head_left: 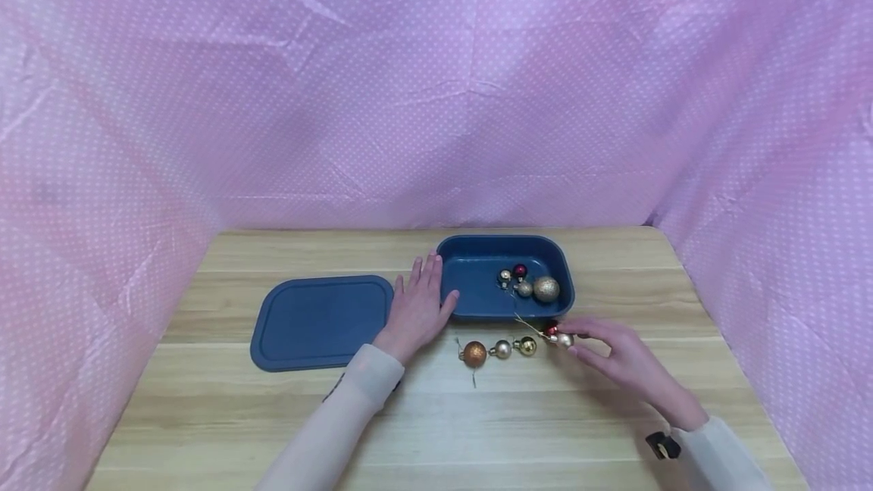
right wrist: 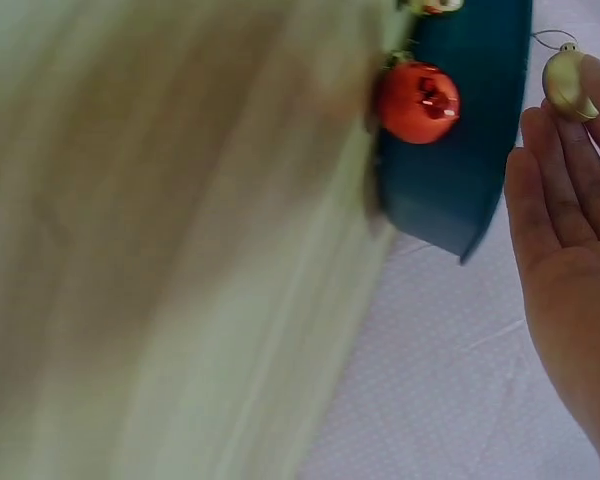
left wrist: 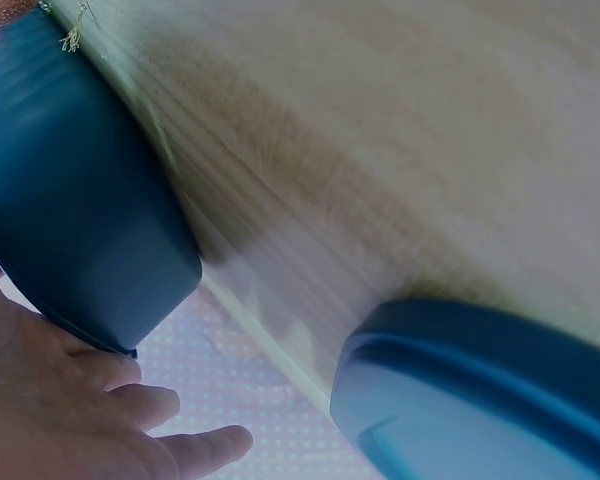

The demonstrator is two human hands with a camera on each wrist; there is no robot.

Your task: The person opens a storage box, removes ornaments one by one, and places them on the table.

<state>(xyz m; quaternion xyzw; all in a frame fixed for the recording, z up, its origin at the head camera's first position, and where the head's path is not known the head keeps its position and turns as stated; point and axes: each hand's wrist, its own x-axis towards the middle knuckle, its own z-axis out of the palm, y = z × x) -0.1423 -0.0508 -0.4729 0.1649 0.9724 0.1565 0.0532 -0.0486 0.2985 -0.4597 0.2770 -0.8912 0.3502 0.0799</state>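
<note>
My right hand pinches a small pale-gold Christmas bauble between thumb and fingers, just off the front right of a dark blue box. Close behind it is a shiny red bauble, on the table against the box's front wall. With fingers extended, my left hand rests against the box's left end. Inside the box, toward the right, lie a large glittery gold bauble, a dark red one and two small gold ones. An orange glitter bauble, a silvery one and a gold one line up in front.
A flat blue lid lies on the wooden table, left of my left hand. Pink dotted cloth hangs behind the table and at both sides. A small black object sits at my right cuff.
</note>
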